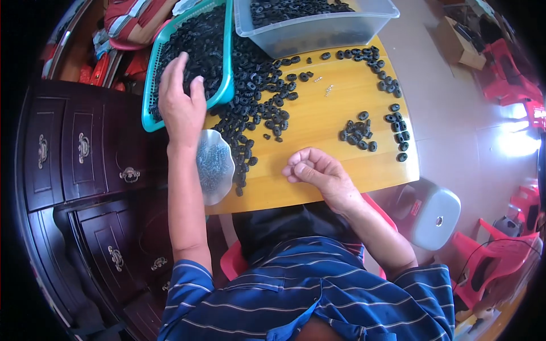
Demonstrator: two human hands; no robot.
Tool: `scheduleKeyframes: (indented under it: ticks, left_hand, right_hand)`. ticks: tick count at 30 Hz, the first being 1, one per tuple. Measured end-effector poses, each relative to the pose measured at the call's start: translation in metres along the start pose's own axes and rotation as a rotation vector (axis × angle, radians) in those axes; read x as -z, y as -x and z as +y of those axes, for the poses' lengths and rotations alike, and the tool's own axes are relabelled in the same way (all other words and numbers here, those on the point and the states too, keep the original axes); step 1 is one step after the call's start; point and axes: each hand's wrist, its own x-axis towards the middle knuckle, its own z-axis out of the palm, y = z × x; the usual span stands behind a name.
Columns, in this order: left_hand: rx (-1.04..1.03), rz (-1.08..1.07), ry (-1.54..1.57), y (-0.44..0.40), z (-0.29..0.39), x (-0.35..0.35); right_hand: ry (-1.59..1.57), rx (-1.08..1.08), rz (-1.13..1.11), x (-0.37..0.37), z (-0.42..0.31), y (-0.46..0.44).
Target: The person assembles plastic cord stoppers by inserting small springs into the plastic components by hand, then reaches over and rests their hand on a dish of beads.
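My left hand point(183, 108) is raised over the near edge of a teal basket point(227, 68) full of small black plastic parts point(196, 42). Its thumb and fingers are apart, and nothing shows between them. Below that forearm, at the table's edge, a white scalloped bowl point(228, 179) holds many tiny clear-bluish pieces point(211, 165). Over the front of the table my right hand point(324, 175) has its fingers curled and thumb pressed against them; whatever they hold, if anything, is hidden. A small pile of black parts point(355, 133) lies beyond it.
Loose black parts point(256, 91) spread beside the basket on the yellow table point(335, 190). More line the right edge. A clear plastic bin point(318, 35) of black parts stands at the back. Nearby are a grey stool point(438, 219), red chairs point(495, 256), dark drawers point(85, 153) and another person's arm point(151, 23).
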Motion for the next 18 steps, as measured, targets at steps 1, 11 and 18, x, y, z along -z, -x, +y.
scheduleKeyframes:
  ticks: [1,11,18]
  left_hand:
    - [-0.067,0.0,0.021,0.001,0.009,-0.003]
    - [-0.065,-0.432,0.453,0.041,0.106,-0.091]
    - [-0.134,-0.403,0.269,0.029,0.111,-0.135]
  right_hand:
    - [-0.002,0.007,0.009,0.0,0.0,0.0]
    - [0.241,0.002,-0.027,-0.004,0.008,0.002]
    - [0.456,0.073,-0.041,-0.006,0.008,0.004]
